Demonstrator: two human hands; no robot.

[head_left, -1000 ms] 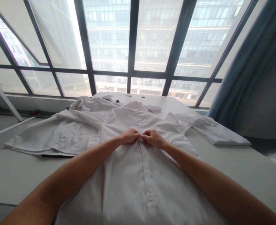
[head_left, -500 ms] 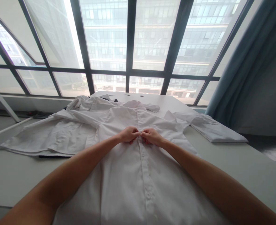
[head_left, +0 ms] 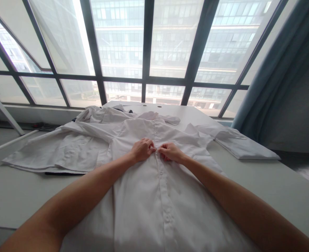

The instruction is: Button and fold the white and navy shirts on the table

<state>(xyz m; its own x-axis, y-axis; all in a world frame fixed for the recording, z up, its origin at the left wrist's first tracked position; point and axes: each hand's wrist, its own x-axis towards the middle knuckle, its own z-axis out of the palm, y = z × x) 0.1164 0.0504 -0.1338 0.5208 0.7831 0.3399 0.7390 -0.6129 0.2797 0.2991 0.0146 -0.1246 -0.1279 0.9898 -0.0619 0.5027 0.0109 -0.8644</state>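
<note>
A white button-front shirt (head_left: 140, 189) lies spread on the table, its front placket (head_left: 162, 189) running down the middle towards me. My left hand (head_left: 143, 149) is closed at the placket's left edge, with thumb and fingers pinching the cloth. Opposite it, my right hand (head_left: 169, 152) pinches the right edge of the placket, fingers curled under. The two sets of fingertips almost meet at one spot on the placket. Whether a button sits between them is too small to tell. Lower down, a few small buttons show along the strip.
To the left, other white garments (head_left: 57, 150) lie in a loose heap with a dark edge beneath. A folded white cloth (head_left: 249, 148) rests at the right of the white table (head_left: 270, 185). Beyond are windows and a blue-grey curtain (head_left: 270, 70).
My left hand has shifted slightly, its back raised and its fingers less tightly curled. My right hand stays nearly in place at the placket. The view has moved a little.
</note>
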